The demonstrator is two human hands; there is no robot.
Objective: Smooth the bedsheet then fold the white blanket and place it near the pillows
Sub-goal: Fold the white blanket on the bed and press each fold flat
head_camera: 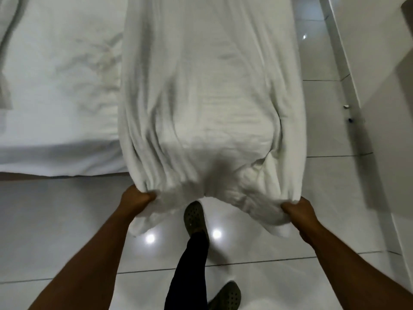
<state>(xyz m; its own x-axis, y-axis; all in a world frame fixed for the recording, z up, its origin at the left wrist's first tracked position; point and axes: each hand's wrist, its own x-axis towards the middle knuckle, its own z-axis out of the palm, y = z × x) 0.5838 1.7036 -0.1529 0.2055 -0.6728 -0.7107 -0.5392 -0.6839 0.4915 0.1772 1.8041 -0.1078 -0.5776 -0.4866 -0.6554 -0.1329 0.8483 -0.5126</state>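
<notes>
Fingers (148, 195) of left hand (136, 201) and right hand (298, 209) clench soft white blanket (207, 97) corners; long axis runs up-frame, wrinkled white bedsheet (60, 86) upper left.

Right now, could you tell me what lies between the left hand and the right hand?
In the head view, the bunched edge of the white blanket spans from the left hand to the right hand; a shoe shows beneath it.

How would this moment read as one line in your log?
step: folding | left hand: grips white blanket | right hand: grips blanket | bedsheet: wrinkled
</notes>
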